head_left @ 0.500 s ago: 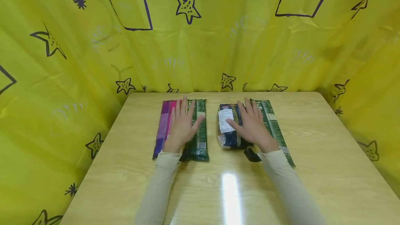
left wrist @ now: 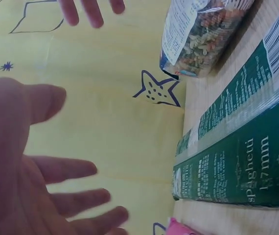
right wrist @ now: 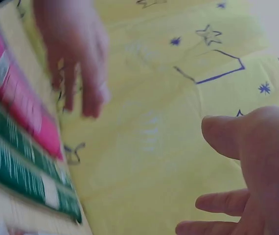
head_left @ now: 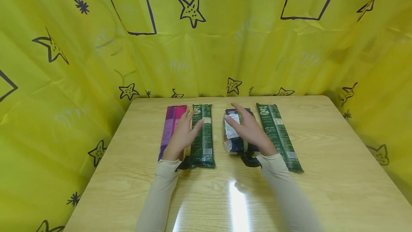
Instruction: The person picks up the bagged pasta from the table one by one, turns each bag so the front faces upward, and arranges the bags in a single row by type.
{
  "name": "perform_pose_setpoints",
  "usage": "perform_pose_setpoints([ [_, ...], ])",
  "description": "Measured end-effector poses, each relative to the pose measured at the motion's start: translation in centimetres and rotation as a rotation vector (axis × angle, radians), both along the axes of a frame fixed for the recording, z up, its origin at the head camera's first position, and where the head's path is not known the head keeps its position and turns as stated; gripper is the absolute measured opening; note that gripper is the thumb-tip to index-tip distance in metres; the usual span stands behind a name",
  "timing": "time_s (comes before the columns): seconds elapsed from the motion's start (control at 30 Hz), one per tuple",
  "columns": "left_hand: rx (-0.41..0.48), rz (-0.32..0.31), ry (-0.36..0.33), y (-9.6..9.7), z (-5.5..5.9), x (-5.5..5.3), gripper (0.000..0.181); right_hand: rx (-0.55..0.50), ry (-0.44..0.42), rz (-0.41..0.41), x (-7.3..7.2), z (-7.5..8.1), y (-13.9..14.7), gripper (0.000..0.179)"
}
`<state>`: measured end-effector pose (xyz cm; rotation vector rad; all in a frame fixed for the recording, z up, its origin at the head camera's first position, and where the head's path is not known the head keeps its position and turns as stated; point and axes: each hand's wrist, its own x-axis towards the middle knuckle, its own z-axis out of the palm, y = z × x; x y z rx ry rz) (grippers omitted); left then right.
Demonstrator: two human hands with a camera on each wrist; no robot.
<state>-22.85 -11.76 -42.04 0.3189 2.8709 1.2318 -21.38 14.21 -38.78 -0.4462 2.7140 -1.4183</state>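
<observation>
My left hand (head_left: 184,136) hovers over the gap between a purple and pink packet (head_left: 168,129) and a green spaghetti packet (head_left: 207,137), fingers loosely extended and thumb apart. Over the short bag of multicoloured pasta (head_left: 236,145), with its white label, is my right hand (head_left: 254,131), its fingers spread and palm turned inward. A second green packet (head_left: 280,135) lies slanted to the right of that hand. Neither hand holds anything. The left wrist view shows the spaghetti packet's printed side (left wrist: 227,171) and the pasta bag (left wrist: 203,41) beyond it.
All the packets lie in a row toward the back of a light wooden table (head_left: 325,146). A yellow curtain (head_left: 206,56) with drawn stars hangs behind and along both sides. A dark strap piece (head_left: 251,160) shows at the right wrist.
Both hands have turned from palms down to palms facing inward and drawn slightly left and back. More of the right green packet shows. The packets lie as before.
</observation>
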Motion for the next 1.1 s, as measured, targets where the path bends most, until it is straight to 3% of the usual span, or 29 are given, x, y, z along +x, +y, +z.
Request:
perform_pose_setpoints([
  [0.2, 0.049, 0.048, -0.067, -0.5, -0.3, -0.3, 0.071, -0.193, -0.176, 0.060, 0.0, -0.6, -1.3, 0.070],
  [0.4, 0.053, 0.116, -0.143, -0.7, -0.6, -0.5, 0.073, -0.283, -0.283, 0.084, -0.4, -2.0, -2.7, 0.070],
  [0.6, 0.031, 0.141, -0.202, -0.8, -0.7, -0.4, 0.074, -0.370, -0.371, 0.077, -0.6, -3.0, -3.8, 0.071],
  [0.93, -0.039, 0.099, -0.287, -0.6, -1.3, -0.5, 0.075, -0.462, -0.494, 0.061, -0.5, -4.8, -5.9, 0.074],
  [1.1, -0.029, 0.074, -0.298, -0.8, -1.4, -0.4, 0.066, -0.509, -0.552, 0.037, -0.5, -5.9, -6.6, 0.074],
])
